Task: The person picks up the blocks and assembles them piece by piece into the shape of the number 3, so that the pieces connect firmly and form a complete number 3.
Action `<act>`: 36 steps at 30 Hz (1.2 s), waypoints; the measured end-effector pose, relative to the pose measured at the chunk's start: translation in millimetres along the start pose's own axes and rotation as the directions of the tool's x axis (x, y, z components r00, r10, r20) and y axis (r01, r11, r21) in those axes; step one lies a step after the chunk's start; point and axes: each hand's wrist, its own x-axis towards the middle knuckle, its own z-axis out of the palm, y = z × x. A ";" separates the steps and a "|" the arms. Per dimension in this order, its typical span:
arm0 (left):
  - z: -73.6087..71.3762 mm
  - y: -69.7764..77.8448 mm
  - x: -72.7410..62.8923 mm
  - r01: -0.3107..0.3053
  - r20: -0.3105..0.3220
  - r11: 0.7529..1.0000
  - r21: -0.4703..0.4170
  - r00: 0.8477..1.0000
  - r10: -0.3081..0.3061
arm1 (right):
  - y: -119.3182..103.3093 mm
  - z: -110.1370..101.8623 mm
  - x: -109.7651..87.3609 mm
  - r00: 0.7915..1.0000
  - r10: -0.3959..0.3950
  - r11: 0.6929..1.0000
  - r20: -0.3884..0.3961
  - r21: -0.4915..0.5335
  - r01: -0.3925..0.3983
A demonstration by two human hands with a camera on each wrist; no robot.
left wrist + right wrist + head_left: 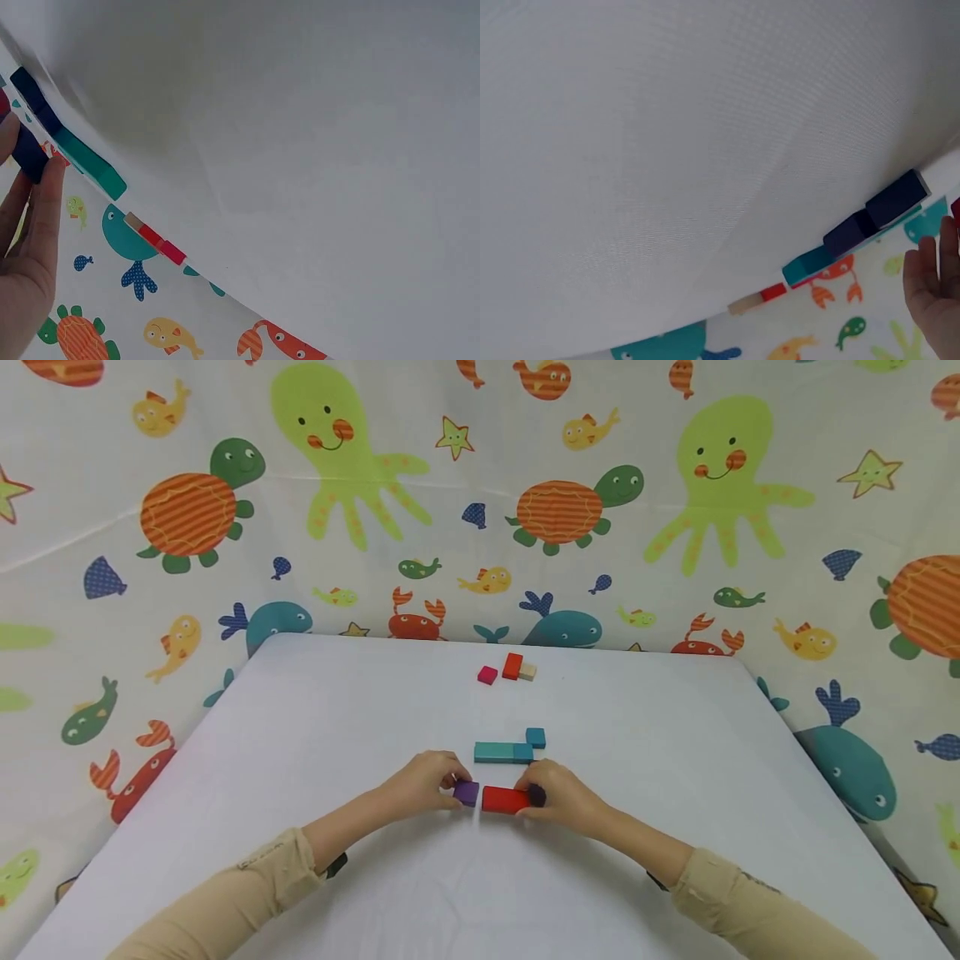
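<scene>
My left hand pinches the purple block between thumb and fingertips; my right hand grips the red block near its right end. Both are at the table's middle, a narrow gap between them. I judge them light, stiff and sturdy (perhaps a little slippery if smooth), best held by opposite sides. My forearms slant inward, hands facing each other.
</scene>
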 end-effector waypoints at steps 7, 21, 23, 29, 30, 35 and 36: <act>6.1 -3.6 -0.6 -0.005 0.006 1.000 0.000 1.000 0.005 | -2.2 -1.2 3.5 0.999 0.016 1.000 0.043 0.003 -0.016; 14.3 -3.6 0.2 -0.035 -0.017 0.996 0.084 0.999 0.036 | 2.2 2.3 7.7 0.997 -0.017 1.000 0.078 0.016 0.016; 13.3 -3.9 -0.9 -0.031 -0.006 0.996 0.081 0.999 0.031 | 1.3 3.2 7.0 0.996 -0.045 0.999 0.080 0.010 0.044; 13.0 -1.7 -1.5 -0.013 0.022 0.998 0.057 1.000 0.012 | 4.5 6.2 4.2 0.994 -0.070 0.998 0.079 -0.001 0.070; 13.3 -1.1 -0.9 -0.014 0.023 0.998 0.059 1.000 0.013 | 5.8 6.5 3.9 0.994 -0.068 0.998 0.081 -0.001 0.068; 13.9 -0.7 2.7 -0.037 0.020 0.996 0.087 0.999 0.036 | 10.9 7.8 4.3 0.994 -0.047 0.999 0.103 0.009 0.046; 14.1 -1.0 3.8 -0.048 0.019 0.994 0.097 0.999 0.046 | 11.7 8.2 4.7 0.993 -0.043 0.999 0.106 0.010 0.043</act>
